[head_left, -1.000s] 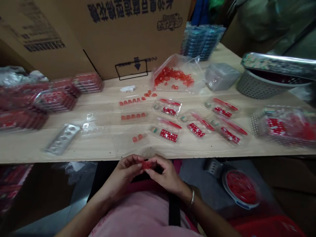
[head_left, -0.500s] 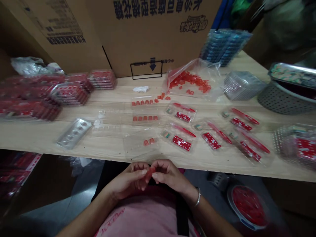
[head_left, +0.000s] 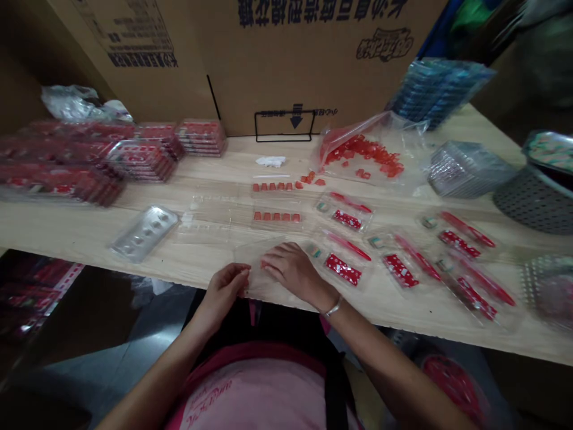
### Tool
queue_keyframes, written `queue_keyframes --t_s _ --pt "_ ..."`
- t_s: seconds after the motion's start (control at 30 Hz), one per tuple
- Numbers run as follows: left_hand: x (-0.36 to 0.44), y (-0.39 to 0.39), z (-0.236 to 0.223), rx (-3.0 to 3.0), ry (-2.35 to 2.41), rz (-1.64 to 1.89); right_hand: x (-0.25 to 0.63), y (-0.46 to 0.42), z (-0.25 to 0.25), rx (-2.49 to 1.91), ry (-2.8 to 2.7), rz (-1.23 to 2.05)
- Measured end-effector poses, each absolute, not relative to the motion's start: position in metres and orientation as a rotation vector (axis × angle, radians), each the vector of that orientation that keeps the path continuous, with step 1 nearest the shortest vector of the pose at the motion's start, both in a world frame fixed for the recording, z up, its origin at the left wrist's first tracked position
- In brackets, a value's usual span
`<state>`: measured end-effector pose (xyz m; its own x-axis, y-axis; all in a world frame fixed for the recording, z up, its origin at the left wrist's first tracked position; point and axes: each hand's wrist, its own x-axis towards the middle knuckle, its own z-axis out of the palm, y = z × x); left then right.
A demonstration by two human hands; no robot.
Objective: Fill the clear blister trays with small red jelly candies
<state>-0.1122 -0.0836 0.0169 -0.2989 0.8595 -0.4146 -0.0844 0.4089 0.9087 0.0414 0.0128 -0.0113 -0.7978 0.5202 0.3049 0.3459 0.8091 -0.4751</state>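
Note:
My right hand (head_left: pixel 293 272) reaches over a clear plastic sheet (head_left: pixel 257 254) near the table's front edge, its fingers bent and closed on a small red translucent piece (head_left: pixel 264 263). To its left my left hand (head_left: pixel 227 292) is pinched at the edge, with a bit of red plastic showing at the fingertips. The right hand hides part of the sheet. Behind it lie two rows of similar red pieces, a nearer row (head_left: pixel 276 217) and a farther row (head_left: pixel 272 186). A few loose pieces (head_left: pixel 308 178) lie beside an opened plastic bag (head_left: pixel 333 140) full of them.
Clear packs with red pens and dotted red strips (head_left: pixel 344 269) are spread on the right. A silver blister tray (head_left: pixel 144 233) lies left. Stacked red packs (head_left: pixel 201 138) stand back left, before a large cardboard box (head_left: pixel 277 65). A grey basket (head_left: pixel 537 197) stands at far right.
Both hands have moved from in front of my body forward to the table edge and parted. The right hand now covers the clear sheet; the left stays pinched. The view has shifted left.

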Motion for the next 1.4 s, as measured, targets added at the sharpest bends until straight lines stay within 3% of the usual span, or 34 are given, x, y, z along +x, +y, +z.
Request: queue_keyframes --t_s 0.27,0.43,0.6,1.1,1.3,1.4 --pt "-0.126 -0.084 0.013 0.711 1.601 1.015 0.043 0.024 -0.023 -0.477 -2.619 0.6" --pt "-0.129 -0.083 0.011 0.635 1.558 1.039 0.045 0.015 -0.021 -0.454 -2.742 0.373" --pt "-0.133 -0.086 0.02 0.409 1.313 1.123 0.041 0.004 -0.019 -0.541 -2.653 0.387" --pt "-0.11 -0.106 0.03 0.597 1.334 1.039 0.041 -0.03 0.003 -0.788 -2.17 1.315" --pt "-0.106 -0.115 0.011 0.694 1.289 1.028 0.051 -0.05 0.006 -0.722 -2.412 1.022" --pt "-0.106 -0.12 0.014 0.694 1.217 1.001 0.054 -0.054 0.008 -0.723 -2.344 1.148"
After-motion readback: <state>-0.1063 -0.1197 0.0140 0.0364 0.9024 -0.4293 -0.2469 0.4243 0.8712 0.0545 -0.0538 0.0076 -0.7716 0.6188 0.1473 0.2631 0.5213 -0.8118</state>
